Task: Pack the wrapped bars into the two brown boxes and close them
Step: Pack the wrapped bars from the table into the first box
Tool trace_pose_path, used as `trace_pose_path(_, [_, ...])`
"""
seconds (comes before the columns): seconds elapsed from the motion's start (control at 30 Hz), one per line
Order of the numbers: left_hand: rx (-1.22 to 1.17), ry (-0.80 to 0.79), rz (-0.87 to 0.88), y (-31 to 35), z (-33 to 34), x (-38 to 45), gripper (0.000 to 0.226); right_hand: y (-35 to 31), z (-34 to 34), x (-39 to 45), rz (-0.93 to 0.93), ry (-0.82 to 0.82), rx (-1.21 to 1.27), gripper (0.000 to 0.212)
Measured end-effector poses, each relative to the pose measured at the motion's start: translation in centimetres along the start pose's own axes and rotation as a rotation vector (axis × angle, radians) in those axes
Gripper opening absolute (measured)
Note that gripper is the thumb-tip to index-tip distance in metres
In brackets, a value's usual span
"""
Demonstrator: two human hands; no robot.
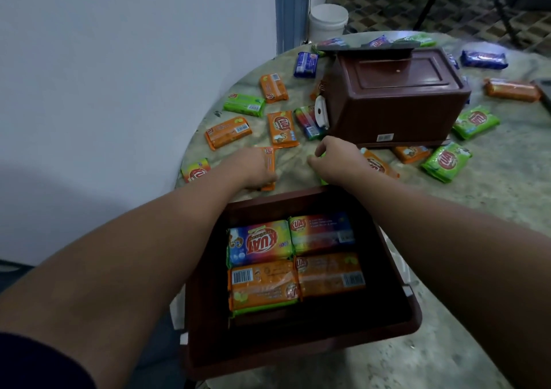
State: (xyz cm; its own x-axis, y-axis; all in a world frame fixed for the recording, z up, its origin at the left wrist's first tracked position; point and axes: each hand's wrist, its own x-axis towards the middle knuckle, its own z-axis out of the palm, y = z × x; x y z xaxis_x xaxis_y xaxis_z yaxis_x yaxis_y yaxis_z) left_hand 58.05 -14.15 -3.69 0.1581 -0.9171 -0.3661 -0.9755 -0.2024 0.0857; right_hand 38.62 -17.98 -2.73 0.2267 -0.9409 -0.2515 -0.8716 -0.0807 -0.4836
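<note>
An open brown box (396, 317) stands at the near table edge with several wrapped bars (262, 287) laid flat in its bottom. Beyond its far rim, my left hand (253, 169) grips an orange bar (270, 162) held on edge. My right hand (337, 157) curls over a green bar (323, 180) that is mostly hidden beneath it. A second brown box (396, 96) lies tipped on its side farther back, its white latch (321, 113) facing left. Loose orange, green and blue bars lie scattered around it.
The round marbled table (477, 209) stands against a pale wall (119, 60) on the left. A white bucket (328, 20) stands on the floor behind the table. Dark chair legs (429, 1) rise at the back right. A dark flat object (544, 90) pokes in at the right edge.
</note>
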Motion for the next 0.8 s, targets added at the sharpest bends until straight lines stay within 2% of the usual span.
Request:
trace_pose_path(0.17, [-0.253,0.110,-0.222,-0.4,0.7,0.5,0.052,0.4,-0.2,0.4,0.044,-0.020,0.059,0.031])
trace_pose_path(0.27, [-0.385,0.006,-0.274,0.0,0.8,0.5,0.054,0.7,-0.2,0.4,0.090,-0.006,0.102,0.031])
trace_pose_path(0.4, [-0.485,-0.052,-0.291,0.3,1.4,0.9,0.071,0.5,0.1,-0.1,0.077,0.003,0.044,0.036])
trace_pose_path(0.47, [-0.577,-0.110,-0.254,0.7,1.5,0.8,0.061,0.2,0.1,-0.2,0.065,0.005,0.003,0.039])
trace_pose_path(0.53, [-0.601,-0.150,-0.200,1.0,1.2,0.3,0.041,0.1,0.0,-0.2,0.070,-0.001,-0.002,0.041])
trace_pose_path(0.63, [-0.637,-0.111,-0.186,1.3,0.7,0.1,0.026,0.1,0.0,0.0,0.081,-0.024,0.004,0.047])
trace_pose_path(0.73, [-0.724,-0.083,-0.209,1.2,-0.1,-0.1,0.028,0.3,-0.4,0.8,0.120,-0.102,-0.012,0.065])
trace_pose_path(0.8, [-0.719,-0.078,-0.197,1.1,-0.6,-0.5,0.042,0.3,-0.7,1.4,0.142,-0.142,-0.070,0.077])
